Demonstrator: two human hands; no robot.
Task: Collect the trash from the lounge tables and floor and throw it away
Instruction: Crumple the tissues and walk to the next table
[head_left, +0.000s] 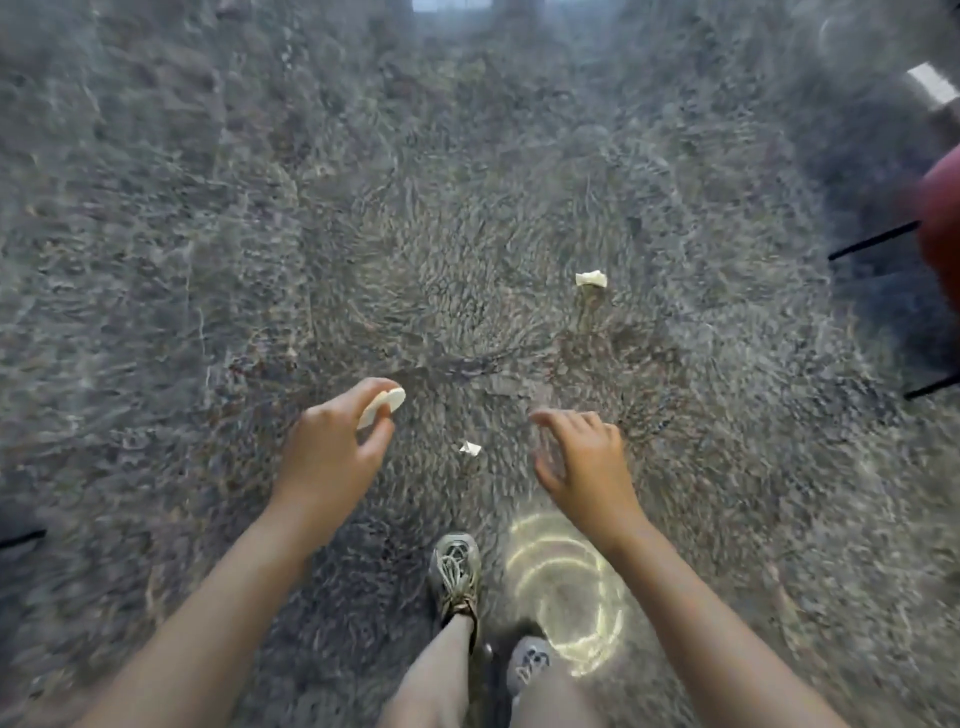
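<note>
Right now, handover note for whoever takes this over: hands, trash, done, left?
Hands: left hand pinches a white held scrap; right hand open, holding nothing.
Trash: small scrap on the carpet between the hands; big scrap farther ahead, to the right.
Done: one piece in hand.
Left: both floor scraps, then binning. No bin or table in view.
</note>
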